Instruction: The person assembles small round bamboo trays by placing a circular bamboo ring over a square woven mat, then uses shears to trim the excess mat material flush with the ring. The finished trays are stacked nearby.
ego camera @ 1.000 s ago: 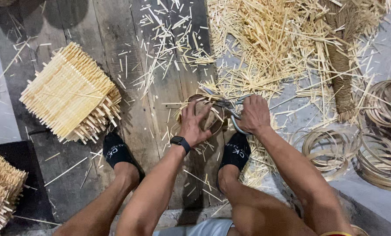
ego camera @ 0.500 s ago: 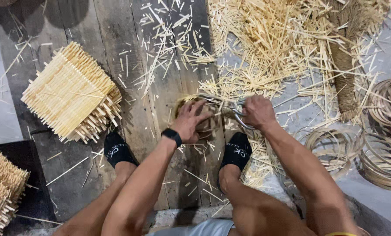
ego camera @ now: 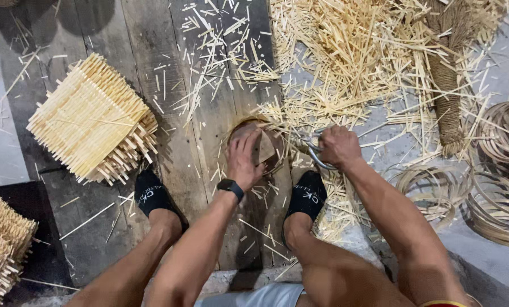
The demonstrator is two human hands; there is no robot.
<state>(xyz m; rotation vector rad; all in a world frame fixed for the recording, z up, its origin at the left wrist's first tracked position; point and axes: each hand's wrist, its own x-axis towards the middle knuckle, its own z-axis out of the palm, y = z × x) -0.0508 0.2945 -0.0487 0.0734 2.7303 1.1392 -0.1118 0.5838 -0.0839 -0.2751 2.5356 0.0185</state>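
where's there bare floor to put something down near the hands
The barest patch is the dark planks above the stick stack, with few scraps. Another is the plank strip between that stack and the left hand, lightly littered. Right of the right hand it is crowded: stick pile, rope bundle, hoops.

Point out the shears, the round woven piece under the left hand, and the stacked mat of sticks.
shears (ego camera: 317, 156), head view, metal handle loop.
round woven piece (ego camera: 266, 149), head view, exposed face.
stacked mat of sticks (ego camera: 89, 116), head view, top middle.

Left hand (ego camera: 244, 159) presses a round woven piece (ego camera: 260, 145); right hand (ego camera: 338, 146) grips metal shears (ego camera: 314, 150).
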